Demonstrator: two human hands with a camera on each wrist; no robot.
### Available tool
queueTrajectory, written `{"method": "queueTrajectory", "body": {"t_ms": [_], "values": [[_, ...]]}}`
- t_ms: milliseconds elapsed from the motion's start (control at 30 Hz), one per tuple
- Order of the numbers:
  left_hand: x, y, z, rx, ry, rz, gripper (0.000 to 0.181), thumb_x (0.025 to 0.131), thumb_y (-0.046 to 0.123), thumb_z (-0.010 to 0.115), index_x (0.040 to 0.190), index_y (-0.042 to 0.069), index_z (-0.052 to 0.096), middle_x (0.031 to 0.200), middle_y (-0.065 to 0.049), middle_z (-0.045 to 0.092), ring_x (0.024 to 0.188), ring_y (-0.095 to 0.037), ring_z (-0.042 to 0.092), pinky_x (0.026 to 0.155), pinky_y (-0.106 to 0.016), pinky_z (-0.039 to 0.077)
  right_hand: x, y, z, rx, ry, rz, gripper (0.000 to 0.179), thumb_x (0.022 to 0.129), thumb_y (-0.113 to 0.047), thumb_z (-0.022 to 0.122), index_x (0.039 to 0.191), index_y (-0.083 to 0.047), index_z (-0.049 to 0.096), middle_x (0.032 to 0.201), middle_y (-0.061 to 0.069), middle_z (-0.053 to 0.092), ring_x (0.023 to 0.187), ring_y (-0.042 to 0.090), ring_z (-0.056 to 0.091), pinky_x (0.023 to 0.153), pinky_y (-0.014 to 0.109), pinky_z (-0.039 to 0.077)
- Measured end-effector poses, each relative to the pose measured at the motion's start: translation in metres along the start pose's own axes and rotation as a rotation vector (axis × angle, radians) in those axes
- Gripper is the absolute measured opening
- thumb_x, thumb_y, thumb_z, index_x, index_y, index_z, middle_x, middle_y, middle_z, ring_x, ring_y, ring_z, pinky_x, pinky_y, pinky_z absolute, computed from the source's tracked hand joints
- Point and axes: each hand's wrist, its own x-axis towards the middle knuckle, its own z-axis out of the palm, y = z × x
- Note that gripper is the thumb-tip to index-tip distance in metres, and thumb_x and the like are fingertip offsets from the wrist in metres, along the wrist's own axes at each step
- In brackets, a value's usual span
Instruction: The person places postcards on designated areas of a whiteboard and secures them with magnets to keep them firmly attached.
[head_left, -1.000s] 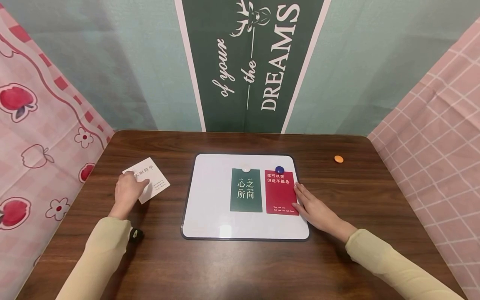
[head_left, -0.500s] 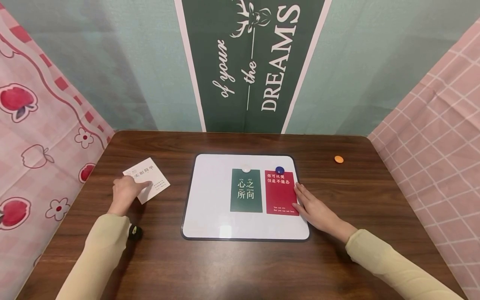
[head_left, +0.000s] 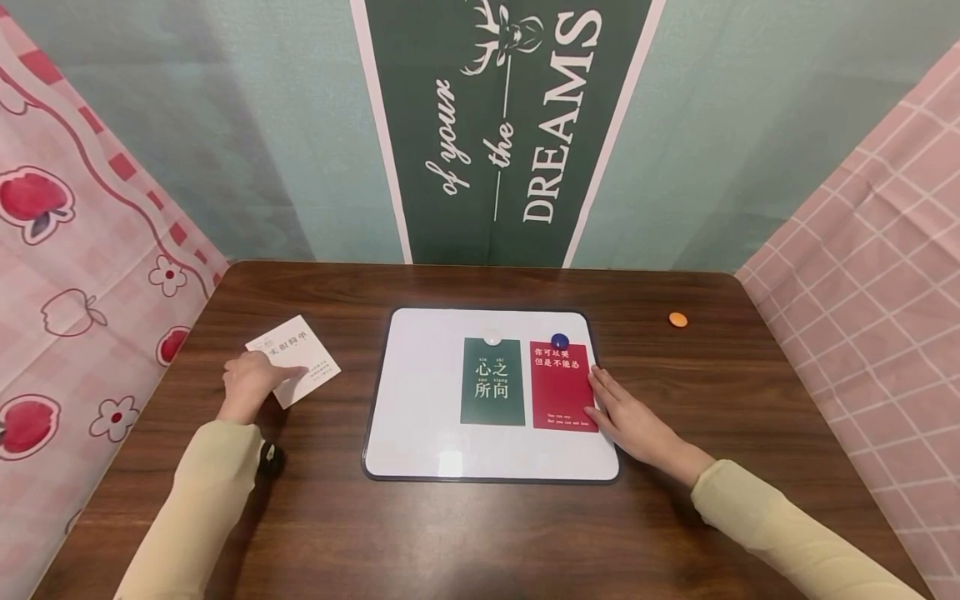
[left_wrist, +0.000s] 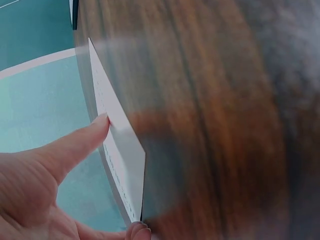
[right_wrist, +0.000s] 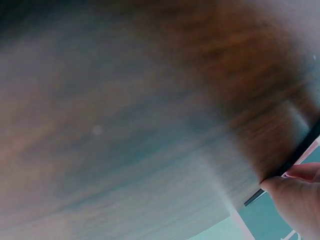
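On the left of the table lies a white printed card (head_left: 303, 354), turned at an angle. My left hand (head_left: 251, 383) is at its left corner; in the left wrist view the extended thumb (left_wrist: 82, 145) touches the card's face and a fingertip meets its lower corner. A dark-framed whiteboard (head_left: 420, 400) bears a green card (head_left: 492, 408) under a white round magnet (head_left: 492, 337) and a red card (head_left: 561, 392) under a blue magnet (head_left: 559, 342). My right hand (head_left: 633, 421) rests with straight fingers on the board's right edge, touching the red card's side.
An orange round magnet (head_left: 678, 319) lies at the back right of the brown wooden table (head_left: 712, 383). Patterned cloths hang around: pink with apples (head_left: 90, 250) on the left, pink grid (head_left: 877, 275) on the right, teal and green behind.
My left hand has shifted slightly left and its thumb has stretched out further over the white card. That card, my right hand and the board stay put.
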Motion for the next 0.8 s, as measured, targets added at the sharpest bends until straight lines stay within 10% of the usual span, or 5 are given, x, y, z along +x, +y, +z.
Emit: {"method": "queueTrajectory", "body": {"t_ms": [800], "values": [[-0.0009, 0.0017, -0.0009, -0.030, -0.030, -0.018, 0.089, 0.071, 0.036, 0.073, 0.116, -0.028, 0.030, 0.106, -0.040, 0.038, 0.101, -0.053, 0.037, 0.087, -0.055, 0.037, -0.0032, 0.0046, 0.0032, -0.001, 0.002, -0.004, 0.072, 0.088, -0.039, 0.056, 0.142, -0.002, 0.027, 0.147, 0.018, 0.025, 0.133, 0.035, 0.024, 0.094, 0.049, 0.039]]}}
